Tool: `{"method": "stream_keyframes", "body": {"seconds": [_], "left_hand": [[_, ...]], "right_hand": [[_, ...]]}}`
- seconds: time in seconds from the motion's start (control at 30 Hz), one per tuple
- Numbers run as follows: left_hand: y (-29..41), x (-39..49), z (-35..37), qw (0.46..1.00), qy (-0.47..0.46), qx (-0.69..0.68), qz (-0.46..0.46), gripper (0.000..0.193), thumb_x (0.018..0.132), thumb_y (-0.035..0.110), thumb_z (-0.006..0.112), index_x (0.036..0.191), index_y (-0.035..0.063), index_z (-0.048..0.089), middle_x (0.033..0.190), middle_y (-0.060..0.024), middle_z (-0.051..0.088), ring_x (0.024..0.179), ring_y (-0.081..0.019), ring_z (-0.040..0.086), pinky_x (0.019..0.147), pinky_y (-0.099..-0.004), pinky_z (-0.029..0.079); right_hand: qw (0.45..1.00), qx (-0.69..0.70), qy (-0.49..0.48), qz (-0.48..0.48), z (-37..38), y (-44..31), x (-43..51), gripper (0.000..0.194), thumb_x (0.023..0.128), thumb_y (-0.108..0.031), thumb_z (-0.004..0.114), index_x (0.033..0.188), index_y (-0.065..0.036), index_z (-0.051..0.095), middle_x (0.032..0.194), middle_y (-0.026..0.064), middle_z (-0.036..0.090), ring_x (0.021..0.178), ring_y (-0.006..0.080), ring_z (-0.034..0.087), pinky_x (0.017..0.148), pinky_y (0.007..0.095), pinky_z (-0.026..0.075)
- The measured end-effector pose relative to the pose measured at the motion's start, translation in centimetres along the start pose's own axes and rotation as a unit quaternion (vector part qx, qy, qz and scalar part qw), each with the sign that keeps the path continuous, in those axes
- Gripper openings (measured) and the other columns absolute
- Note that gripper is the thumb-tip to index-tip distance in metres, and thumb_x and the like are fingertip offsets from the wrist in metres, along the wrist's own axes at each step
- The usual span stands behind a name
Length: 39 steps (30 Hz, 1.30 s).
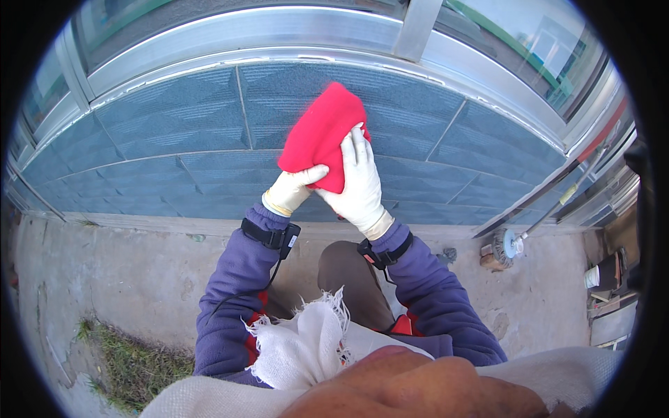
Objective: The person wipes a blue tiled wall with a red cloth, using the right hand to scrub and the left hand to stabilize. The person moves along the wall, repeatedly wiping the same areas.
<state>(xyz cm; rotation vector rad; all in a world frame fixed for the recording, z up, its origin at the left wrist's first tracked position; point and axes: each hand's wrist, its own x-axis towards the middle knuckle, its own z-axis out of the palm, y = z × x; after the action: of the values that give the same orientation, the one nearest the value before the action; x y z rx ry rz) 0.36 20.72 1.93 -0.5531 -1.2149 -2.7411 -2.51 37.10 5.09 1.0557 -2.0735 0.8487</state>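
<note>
A soft red cloth (323, 133), folded into a thick pad, is held up in front of a blue tiled wall (193, 115). Gripping its lower left corner is my left hand (292, 189), in a white glove, with the thumb over the cloth and the other fingers hidden beneath it. My right hand (360, 177), gloved the same way, lies along the cloth's right side, its fingers pressed on the upper face. Whether the cloth touches the wall I cannot tell.
Above the tiles runs a metal window frame (251, 39) with glass panes. A long-handled mop (506, 246) leans at the right, its head on a brick-like block (494, 259). A white bucket (592, 277) lies farther right. Grass (138, 360) grows beside the concrete ground (136, 266).
</note>
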Motion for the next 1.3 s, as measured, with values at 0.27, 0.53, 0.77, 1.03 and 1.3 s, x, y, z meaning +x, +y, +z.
{"method": "stream_keyframes", "body": {"seconds": [0.27,0.53,0.77,1.03,1.3], "left_hand": [[5.4,-0.2,0.4,0.928,-0.077,0.364,-0.023,0.028,0.090,0.011,0.076,0.116,0.0008,0.076,0.117,-0.0099,0.076,0.112,-0.0197,0.067,0.100,-0.0341,0.053],[6.1,1.2,-1.9,0.616,0.322,0.615,0.372,0.062,0.087,0.007,0.076,0.147,0.0065,0.057,0.156,-0.0183,0.046,0.142,-0.0308,0.046,0.116,-0.0419,0.040],[1.9,2.9,-0.2,0.463,0.260,0.800,0.278,0.099,0.072,0.025,0.087,0.156,0.0039,0.037,0.159,-0.0346,0.032,0.145,-0.0554,0.032,0.118,-0.0567,0.033],[2.1,2.8,-0.5,0.400,0.250,0.846,0.248,0.105,0.069,0.018,0.088,0.158,0.0054,0.033,0.162,-0.0314,0.029,0.146,-0.0527,0.033,0.119,-0.0541,0.034],[2.1,2.9,0.5,0.373,0.261,0.857,0.241,0.097,0.069,0.016,0.088,0.152,0.0054,0.040,0.158,-0.0283,0.036,0.144,-0.0493,0.037,0.118,-0.0545,0.036]], "right_hand": [[0.985,-0.020,0.165,-0.040,-3.5,4.7,-2.1,0.066,0.081,-0.005,0.075,0.144,0.000,0.056,0.146,0.0218,0.058,0.130,0.0375,0.061,0.106,0.0401,0.052],[0.900,-0.172,0.351,0.194,-9.1,12.9,-2.0,0.080,0.080,-0.001,0.078,0.153,-0.002,0.046,0.153,0.0208,0.052,0.141,0.0365,0.050,0.119,0.0404,0.038],[0.965,-0.262,-0.005,-0.018,-0.9,7.0,-0.5,0.067,0.066,-0.005,0.066,0.133,-0.011,0.063,0.143,0.0170,0.058,0.095,0.0291,0.063,0.078,0.0435,0.050],[0.941,-0.332,0.003,-0.064,-4.0,10.8,-2.4,0.052,0.079,-0.009,0.061,0.131,-0.018,0.065,0.141,0.0026,0.060,0.093,0.0227,0.063,0.079,0.0398,0.049],[0.889,-0.314,0.231,0.241,-13.5,19.9,-3.5,0.075,0.072,-0.001,0.072,0.144,-0.012,0.057,0.154,0.0087,0.052,0.109,0.0359,0.063,0.095,0.0454,0.051]]}}
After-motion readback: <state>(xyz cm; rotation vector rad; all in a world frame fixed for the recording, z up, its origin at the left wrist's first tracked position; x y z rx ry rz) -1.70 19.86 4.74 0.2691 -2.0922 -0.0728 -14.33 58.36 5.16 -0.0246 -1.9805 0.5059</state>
